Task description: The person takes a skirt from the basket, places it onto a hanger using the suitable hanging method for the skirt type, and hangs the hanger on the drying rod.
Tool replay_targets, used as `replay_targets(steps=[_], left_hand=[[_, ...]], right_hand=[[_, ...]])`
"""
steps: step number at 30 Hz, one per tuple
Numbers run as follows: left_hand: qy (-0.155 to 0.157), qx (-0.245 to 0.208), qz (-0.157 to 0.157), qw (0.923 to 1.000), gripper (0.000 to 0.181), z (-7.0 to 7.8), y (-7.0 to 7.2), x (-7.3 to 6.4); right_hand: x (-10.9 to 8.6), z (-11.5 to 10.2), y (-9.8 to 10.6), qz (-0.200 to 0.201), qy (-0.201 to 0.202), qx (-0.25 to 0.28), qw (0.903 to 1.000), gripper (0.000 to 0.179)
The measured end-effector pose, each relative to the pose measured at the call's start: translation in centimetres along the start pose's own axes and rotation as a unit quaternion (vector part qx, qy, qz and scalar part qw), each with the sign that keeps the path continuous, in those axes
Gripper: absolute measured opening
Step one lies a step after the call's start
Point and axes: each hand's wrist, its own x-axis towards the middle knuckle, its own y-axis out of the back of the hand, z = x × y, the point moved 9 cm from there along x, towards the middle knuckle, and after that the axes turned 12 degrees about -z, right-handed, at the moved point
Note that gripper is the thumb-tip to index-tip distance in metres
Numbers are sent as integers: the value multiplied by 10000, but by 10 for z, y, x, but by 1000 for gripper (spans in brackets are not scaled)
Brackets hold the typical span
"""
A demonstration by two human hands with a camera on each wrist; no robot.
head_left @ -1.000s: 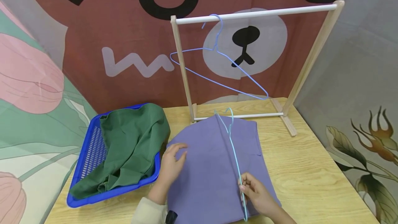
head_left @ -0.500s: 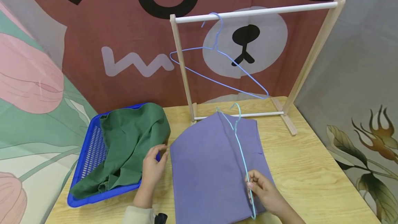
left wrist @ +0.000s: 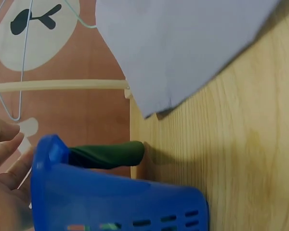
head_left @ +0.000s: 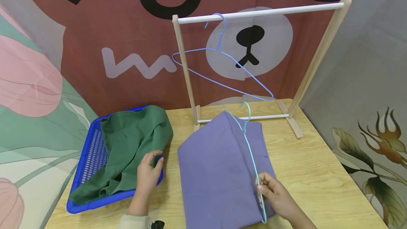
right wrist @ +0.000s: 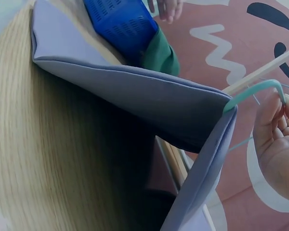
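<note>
Across the middle of a wood-grain table [head_left: 318, 176], close in front of the person, a purple cloth [head_left: 216, 172] spreads in a broad, flat panel. Its colour is an even, muted violet, greyer in the wrist views, and the fabric looks matte and smooth. A ridge runs down it from a peak near the rack; a wide section falls to the left of this ridge and a narrower one to the right. From the right wrist view, the two sides slope away from the ridge like a tent, leaving a shadowed hollow beneath.

Along the ridge lies a turquoise hanger [head_left: 251, 152], its hook pointing toward the rack. The right hand [head_left: 276, 193] pinches the hanger's near end between thumb and curled fingers. The left hand [head_left: 148, 173], its fingers loosely bent and thumb apart, is over the right side of a blue basket [head_left: 108, 200], beside the crumpled dark-green cloth [head_left: 136, 137] inside; whether it touches either is unclear, and no grip shows.

Behind the purple cloth stands a wooden rack [head_left: 187, 77] with a white top bar, from which a periwinkle-blue hanger [head_left: 219, 45] hangs.
</note>
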Motion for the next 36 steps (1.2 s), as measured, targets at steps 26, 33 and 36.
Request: replay_targets(steps=[26, 33, 36], left_hand=[[664, 1088, -879, 9879, 43, -23, 19, 0], [1045, 1452, -961, 9792, 50, -30, 29, -2], [1179, 1710, -1112, 9719, 55, -35, 29, -1]], right_hand=[[-10, -21, 14, -167, 694, 147, 9973, 26], [-11, -26, 16, -223, 798, 284, 9962, 26], [-11, -29, 18, -186, 770, 284, 9965, 23]])
